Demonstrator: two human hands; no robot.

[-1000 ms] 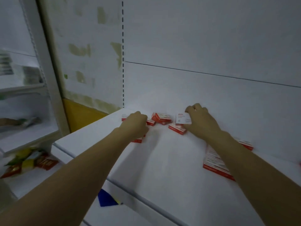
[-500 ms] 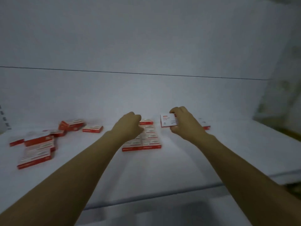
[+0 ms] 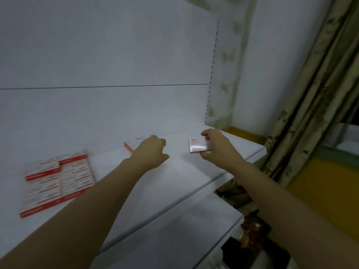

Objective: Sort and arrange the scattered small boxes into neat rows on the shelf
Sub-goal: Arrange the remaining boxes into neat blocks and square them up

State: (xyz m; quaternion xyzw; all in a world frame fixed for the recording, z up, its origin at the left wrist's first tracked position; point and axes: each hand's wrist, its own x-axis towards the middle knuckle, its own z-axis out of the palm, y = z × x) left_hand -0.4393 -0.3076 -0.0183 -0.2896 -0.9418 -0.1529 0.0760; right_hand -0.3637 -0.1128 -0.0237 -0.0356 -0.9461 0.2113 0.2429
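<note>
The right hand [image 3: 217, 150] is closed around a small white box [image 3: 198, 145] with red print, thumb under its near edge and fingers over the top, holding it clear of the shelf [image 3: 184, 171] toward the far right end. The left hand [image 3: 150, 151] is curled loosely over a red-edged box [image 3: 128, 147] lying near the back panel; motion blur hides whether the fingers actually pinch it, so I cannot tell. Further left and nearer, a block of boxes [image 3: 58, 179] already lies flat in two touching columns. To do this step well, I judge the held box should be lowered flat with its long edge square to the shelf front, then slid until it touches a neighbour rather than dropped. Starting a fresh row well apart from the block risks crooked spacing, so lining up with the block's edges seems wise.
</note>
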